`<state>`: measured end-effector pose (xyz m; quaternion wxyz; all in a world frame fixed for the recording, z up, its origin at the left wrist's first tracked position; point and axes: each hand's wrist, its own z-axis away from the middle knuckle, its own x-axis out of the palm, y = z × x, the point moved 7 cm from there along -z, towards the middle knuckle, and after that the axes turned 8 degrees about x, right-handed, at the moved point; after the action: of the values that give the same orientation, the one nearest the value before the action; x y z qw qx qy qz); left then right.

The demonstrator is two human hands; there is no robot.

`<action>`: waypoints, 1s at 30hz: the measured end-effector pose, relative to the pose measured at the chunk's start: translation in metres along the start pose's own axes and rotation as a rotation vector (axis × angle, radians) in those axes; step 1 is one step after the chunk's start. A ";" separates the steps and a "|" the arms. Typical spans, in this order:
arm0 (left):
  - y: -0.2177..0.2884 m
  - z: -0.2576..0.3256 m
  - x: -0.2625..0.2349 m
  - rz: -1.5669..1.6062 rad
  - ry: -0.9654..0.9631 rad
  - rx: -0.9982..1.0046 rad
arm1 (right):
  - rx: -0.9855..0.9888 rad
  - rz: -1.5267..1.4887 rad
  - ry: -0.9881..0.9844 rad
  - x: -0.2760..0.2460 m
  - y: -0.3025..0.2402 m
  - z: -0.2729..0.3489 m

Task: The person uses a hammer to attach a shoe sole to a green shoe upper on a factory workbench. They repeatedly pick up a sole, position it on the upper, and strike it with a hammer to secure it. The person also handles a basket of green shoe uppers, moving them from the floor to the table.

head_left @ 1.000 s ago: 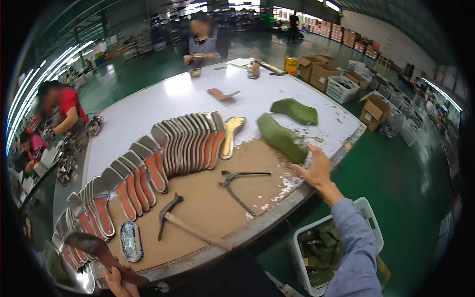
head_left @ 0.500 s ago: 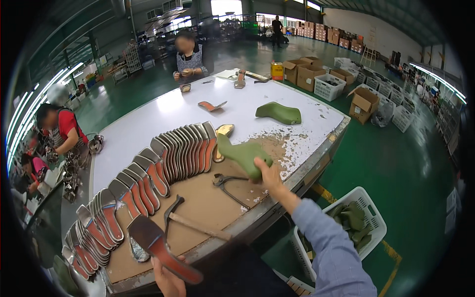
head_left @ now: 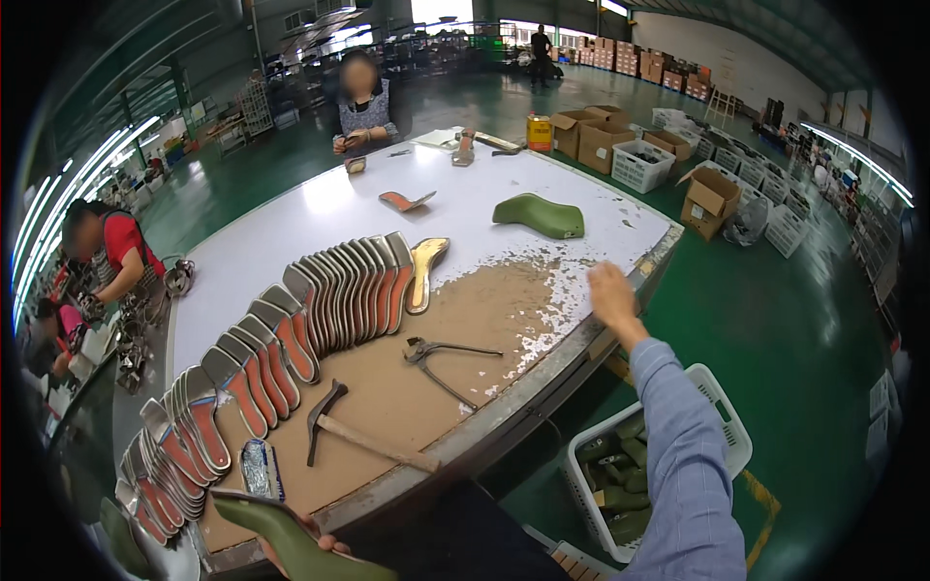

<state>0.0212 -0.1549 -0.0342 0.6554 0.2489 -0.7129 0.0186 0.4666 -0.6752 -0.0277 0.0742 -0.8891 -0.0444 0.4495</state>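
Green shoe last now in the left hand, right hand free at the table's right edge

Half a second ago the right hand [head_left: 613, 295] carried the green shoe last [head_left: 291, 544] over the worn brown patch; now the left hand [head_left: 308, 552] grips it at the table's near edge [head_left: 504, 421], fingers curled under it, while the right hand hovers with fingers loosely bent, holding nothing. So the last seems ready for work. Pincers [head_left: 438, 356] and hammer [head_left: 354, 436] lie near the front edge; the row of insoles [head_left: 291, 339] crowds the left, leaving bare board between

Hammer [head_left: 363, 438], pincers [head_left: 438, 356] on worn table [head_left: 320, 208].
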 end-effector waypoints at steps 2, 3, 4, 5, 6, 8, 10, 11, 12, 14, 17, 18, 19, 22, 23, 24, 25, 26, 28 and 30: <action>0.018 0.022 0.002 -0.065 0.125 0.109 | 0.183 -0.035 -0.253 0.033 0.012 -0.003; 0.022 0.029 0.001 -0.081 0.183 0.134 | 0.110 -0.040 -0.304 0.037 0.013 -0.001; 0.038 0.048 -0.027 -0.312 0.406 0.151 | 0.046 -0.038 -0.355 0.037 0.024 0.006; 0.051 0.061 -0.044 -0.343 0.468 0.149 | -0.015 -0.035 -0.406 0.040 0.032 0.015; 0.062 0.074 -0.052 -0.369 0.534 0.156 | -0.058 -0.083 -0.392 0.031 0.026 0.023; 0.080 0.096 -0.057 -0.989 0.716 0.260 | -0.118 -0.150 -0.362 0.009 0.006 0.041; 0.077 0.098 -0.067 -0.632 0.656 0.184 | -0.134 -0.225 -0.321 -0.007 0.009 0.053; 0.075 0.099 -0.070 -0.454 0.626 0.146 | -0.105 -0.235 -0.344 -0.012 0.014 0.057; 0.075 0.098 -0.068 -0.493 0.658 0.154 | -0.080 -0.253 -0.362 -0.020 0.010 0.055; 0.073 0.097 -0.062 -0.572 0.725 0.174 | 0.024 -0.315 -0.509 -0.029 0.004 0.059; 0.062 0.098 -0.058 -0.471 0.740 0.140 | 0.173 -0.339 -0.691 -0.038 -0.005 0.061; 0.058 0.096 -0.051 -0.528 0.729 0.170 | 0.170 -0.274 -0.621 -0.045 -0.003 0.062; 0.054 0.094 -0.041 -0.588 0.723 0.204 | 0.165 -0.214 -0.557 -0.049 -0.003 0.063; 0.043 0.088 -0.019 -0.599 0.703 0.152 | 0.288 -0.338 -0.213 -0.034 0.035 0.043; 0.043 0.089 -0.015 -0.579 0.700 0.125 | 0.310 -0.323 -0.218 -0.021 0.037 0.037; 0.046 0.091 -0.016 -0.581 0.687 0.154 | 0.334 -0.307 -0.228 -0.014 0.034 0.031; 0.050 0.093 -0.020 -0.582 0.673 0.182 | 0.360 -0.289 -0.236 -0.008 0.032 0.026; 0.053 0.095 -0.025 -0.583 0.657 0.208 | 0.335 -0.239 -0.229 -0.005 0.029 0.021; 0.053 0.102 -0.037 -0.322 0.548 0.159 | 0.313 -0.127 -0.287 0.010 0.025 0.012; 0.062 0.118 -0.057 -0.203 0.471 0.093 | 0.287 -0.050 -0.343 0.020 0.019 0.006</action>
<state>-0.1103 -0.1230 -0.0854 0.7898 0.3377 -0.5103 0.0429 0.4739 -0.6905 -0.0510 0.2023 -0.7787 -0.0139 0.5937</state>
